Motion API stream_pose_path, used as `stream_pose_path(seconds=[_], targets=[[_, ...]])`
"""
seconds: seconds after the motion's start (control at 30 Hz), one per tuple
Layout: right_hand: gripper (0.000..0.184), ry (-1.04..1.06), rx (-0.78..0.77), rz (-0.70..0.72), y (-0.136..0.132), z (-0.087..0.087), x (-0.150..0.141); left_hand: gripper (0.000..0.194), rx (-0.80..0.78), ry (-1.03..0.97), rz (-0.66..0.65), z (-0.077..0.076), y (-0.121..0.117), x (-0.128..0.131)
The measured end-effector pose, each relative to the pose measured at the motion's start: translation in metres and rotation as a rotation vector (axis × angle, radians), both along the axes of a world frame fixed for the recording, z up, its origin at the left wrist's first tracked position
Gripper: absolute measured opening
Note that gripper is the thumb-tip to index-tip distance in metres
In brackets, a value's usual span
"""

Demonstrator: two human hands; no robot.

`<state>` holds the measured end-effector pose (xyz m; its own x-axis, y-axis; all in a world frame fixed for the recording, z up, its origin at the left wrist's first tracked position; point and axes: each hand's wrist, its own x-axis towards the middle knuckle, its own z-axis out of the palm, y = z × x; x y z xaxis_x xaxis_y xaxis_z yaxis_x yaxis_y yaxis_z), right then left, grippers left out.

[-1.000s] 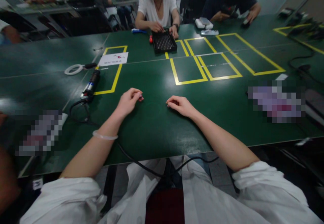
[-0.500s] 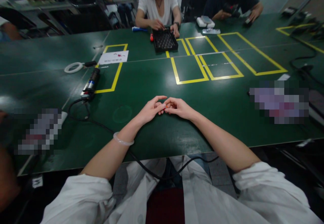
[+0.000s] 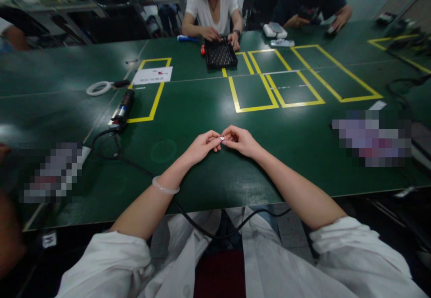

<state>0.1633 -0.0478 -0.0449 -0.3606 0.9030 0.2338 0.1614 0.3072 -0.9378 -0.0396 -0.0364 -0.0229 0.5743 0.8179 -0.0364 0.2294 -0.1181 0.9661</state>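
Observation:
My left hand [image 3: 204, 146] and my right hand [image 3: 241, 140] meet just above the green table [image 3: 188, 109], fingertips pinched together. Between them sits a tiny part [image 3: 222, 139] with a bright silvery-white face and a hint of red; its kind is too small to tell. Thumb and fingers of both hands press on it from either side. Most of it is hidden by the fingertips. A pale bracelet [image 3: 165, 185] circles my left wrist.
Yellow tape rectangles [image 3: 257, 108] mark the table. At left lie a black cylindrical tool [image 3: 125, 105], its cable, a white ring [image 3: 99, 88] and a paper sheet [image 3: 153, 75]. Across the table, a person handles a black tray [image 3: 220, 54]. Blurred-out items lie at both sides.
The small part between my fingers now shows a silvery-white face where red and orange showed before. My left fingers have curled in, and the hands have shifted slightly.

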Motion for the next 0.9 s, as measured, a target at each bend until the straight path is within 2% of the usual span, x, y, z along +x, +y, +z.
stream_pose_path(seconds=[0.1, 0.23, 0.33, 0.57, 0.9], targets=[[0.026, 0.017, -0.013, 0.018, -0.0012, 0.0003, -0.0021, 0.035, -0.002, -0.008, 0.015, -0.0015, -0.0001, -0.0001], [0.032, 0.11, -0.134, 0.049, -0.0003, 0.0015, -0.003, 0.034, 0.028, -0.002, 0.039, -0.0028, -0.0004, -0.0002], [0.031, 0.132, -0.17, 0.052, 0.0001, 0.0036, -0.0026, 0.033, 0.053, 0.015, 0.051, -0.0027, -0.0014, -0.0003], [0.028, 0.102, -0.101, 0.053, -0.0007, 0.0057, -0.0012, 0.034, 0.077, 0.03, 0.07, -0.0002, -0.0033, -0.0005], [0.027, 0.005, -0.016, 0.039, -0.0009, -0.0001, -0.0003, 0.033, 0.092, 0.064, 0.065, -0.0028, -0.0009, -0.0028]])
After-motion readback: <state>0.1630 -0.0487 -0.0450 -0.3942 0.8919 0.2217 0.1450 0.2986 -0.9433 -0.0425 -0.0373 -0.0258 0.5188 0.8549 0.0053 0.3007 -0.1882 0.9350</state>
